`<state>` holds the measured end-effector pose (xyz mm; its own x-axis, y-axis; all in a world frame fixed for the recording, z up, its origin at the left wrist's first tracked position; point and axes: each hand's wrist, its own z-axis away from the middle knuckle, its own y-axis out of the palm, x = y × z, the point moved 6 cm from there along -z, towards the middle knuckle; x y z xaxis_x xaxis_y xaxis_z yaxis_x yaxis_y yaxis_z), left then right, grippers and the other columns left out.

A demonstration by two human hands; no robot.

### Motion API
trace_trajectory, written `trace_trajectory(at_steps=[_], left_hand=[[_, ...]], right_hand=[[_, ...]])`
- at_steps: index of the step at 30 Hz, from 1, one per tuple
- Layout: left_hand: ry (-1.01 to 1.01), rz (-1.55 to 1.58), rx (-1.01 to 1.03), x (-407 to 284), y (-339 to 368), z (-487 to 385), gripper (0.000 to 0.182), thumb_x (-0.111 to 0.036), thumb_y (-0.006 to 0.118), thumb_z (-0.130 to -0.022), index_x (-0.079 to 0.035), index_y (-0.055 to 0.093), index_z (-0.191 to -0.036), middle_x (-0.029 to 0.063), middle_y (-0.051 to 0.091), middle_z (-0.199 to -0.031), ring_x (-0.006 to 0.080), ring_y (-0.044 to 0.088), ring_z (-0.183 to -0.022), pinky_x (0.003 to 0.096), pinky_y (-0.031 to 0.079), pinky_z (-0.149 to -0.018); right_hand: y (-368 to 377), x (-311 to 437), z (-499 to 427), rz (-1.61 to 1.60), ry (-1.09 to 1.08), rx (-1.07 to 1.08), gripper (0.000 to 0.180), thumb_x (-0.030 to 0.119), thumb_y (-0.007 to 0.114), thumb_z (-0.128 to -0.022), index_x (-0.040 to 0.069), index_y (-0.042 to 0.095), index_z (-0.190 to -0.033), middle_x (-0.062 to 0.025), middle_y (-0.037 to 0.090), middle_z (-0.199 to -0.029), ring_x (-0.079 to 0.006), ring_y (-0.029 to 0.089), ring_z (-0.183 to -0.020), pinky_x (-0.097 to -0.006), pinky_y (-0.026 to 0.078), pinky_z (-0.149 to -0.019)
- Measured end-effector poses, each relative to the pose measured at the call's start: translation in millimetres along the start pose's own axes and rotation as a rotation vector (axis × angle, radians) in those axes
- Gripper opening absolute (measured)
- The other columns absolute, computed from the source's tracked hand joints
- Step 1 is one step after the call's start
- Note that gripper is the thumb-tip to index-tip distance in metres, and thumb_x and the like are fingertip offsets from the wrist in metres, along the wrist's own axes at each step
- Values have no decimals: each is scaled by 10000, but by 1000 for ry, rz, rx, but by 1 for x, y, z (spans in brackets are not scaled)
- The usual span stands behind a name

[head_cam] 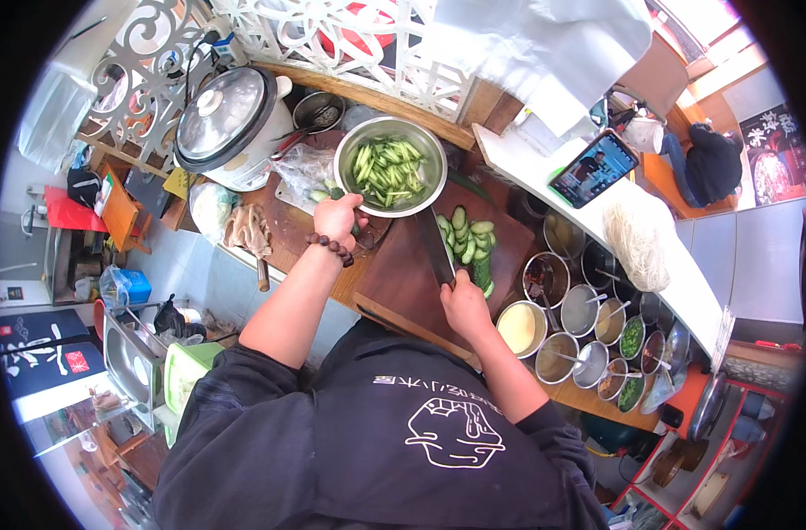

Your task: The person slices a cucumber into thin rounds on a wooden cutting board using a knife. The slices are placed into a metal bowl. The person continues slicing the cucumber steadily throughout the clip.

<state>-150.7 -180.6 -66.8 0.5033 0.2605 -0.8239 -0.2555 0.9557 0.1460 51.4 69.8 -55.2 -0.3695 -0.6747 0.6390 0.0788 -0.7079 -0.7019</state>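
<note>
My right hand (464, 301) grips a kitchen knife (435, 250), its broad dark blade lying over a brown wooden cutting board (403, 281). Just right of the blade are cucumber slices (468, 233) and an uncut cucumber piece (482, 273). My left hand (339, 218), with a beaded bracelet (330, 246) at the wrist, is at the near left rim of a steel bowl (437, 189). Inside the bowl are cucumber strips (388, 171). Dark green shows by my left fingers, but their grip is hidden. Cucumber pieces (319, 196) lie beside that hand.
A lidded rice cooker (225, 126) stands at the back left, near a plastic bag (307, 169). Several containers, including a chopped-greens bowl (632, 336), line the right. A phone (594, 167) and noodles (635, 245) rest on the white ledge (698, 301). A person (708, 162) sits beyond.
</note>
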Motion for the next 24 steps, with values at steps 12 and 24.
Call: trace_trajectory(at_steps=[12,24], left_hand=[[387,-578,-67,-51,-32,-9,255,-127,697,-890,49,748,-1067,163,753,-793,259,740,-701,417,602,-665],[442,-1589,-4,-101,-58,-54,364,-199,650,-903,88,734,-1110,380,729,-1127,510,716,-1125,573,574,-999]], right_hand=[[-1,-1,2,-12,-29,-11,252,189,654,-1039,-26,525,-1065,-309,720,-891,-540,706,-900,-605,563,-813],[0,0,2,5,-63,-19,246,181,644,-1039,-21,505,-1056,-317,722,-895,-544,705,-886,-610,563,-810]])
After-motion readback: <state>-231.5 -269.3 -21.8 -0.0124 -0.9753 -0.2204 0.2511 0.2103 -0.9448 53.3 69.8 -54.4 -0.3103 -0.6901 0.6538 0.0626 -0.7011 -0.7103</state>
